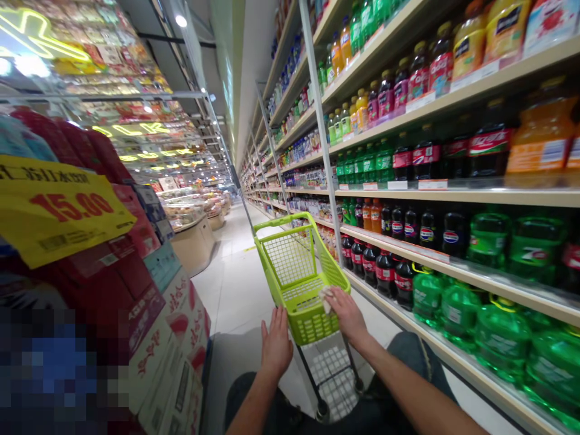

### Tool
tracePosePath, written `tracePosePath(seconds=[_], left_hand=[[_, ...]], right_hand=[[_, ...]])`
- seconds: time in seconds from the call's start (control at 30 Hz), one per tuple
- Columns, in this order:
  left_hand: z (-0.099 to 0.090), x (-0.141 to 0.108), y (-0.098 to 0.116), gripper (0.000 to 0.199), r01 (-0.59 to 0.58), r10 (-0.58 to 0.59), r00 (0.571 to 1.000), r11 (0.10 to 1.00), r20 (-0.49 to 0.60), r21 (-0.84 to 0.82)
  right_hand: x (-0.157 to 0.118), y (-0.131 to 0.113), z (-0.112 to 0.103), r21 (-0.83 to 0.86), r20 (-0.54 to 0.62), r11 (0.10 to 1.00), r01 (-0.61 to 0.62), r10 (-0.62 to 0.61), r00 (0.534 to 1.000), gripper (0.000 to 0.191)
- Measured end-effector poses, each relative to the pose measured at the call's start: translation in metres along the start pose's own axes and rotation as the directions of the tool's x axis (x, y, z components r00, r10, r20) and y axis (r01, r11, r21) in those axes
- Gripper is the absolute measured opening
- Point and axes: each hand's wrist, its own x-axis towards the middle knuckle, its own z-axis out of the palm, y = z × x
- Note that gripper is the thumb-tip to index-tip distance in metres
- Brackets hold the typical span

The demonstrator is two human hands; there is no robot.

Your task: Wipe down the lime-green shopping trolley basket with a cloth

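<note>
In front of me stands a lime-green shopping cart [312, 317] with a plastic basket on dark legs and a wire rack [338, 377] below. My right hand [347, 314] is closed on a crumpled whitish cloth [326, 297] at the basket's near right rim. Against the left side of the basket, near its front corner, rests my left hand [276, 341], its fingers stretched out and nothing held in them. Nothing shows inside the part of the basket I can see.
Shelves of bottled drinks [426, 229] run along the right, with large green bottles [462, 317] at the bottom. Stacked boxes [170, 338] with a yellow price sign [63, 208] crowd the left. Pale floor [231, 260] stretches ahead past a display stand [190, 241].
</note>
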Motion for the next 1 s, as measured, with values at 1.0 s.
tracePosePath(seconds=[1.0], left_hand=[[0.014, 0.003, 0.029, 0.081, -0.123, 0.126, 0.991, 0.99, -0.037, 0.07]], right_hand=[[-0.009, 0.035, -0.011, -0.059, -0.079, 0.996, -0.062, 0.057, 0.995, 0.038]])
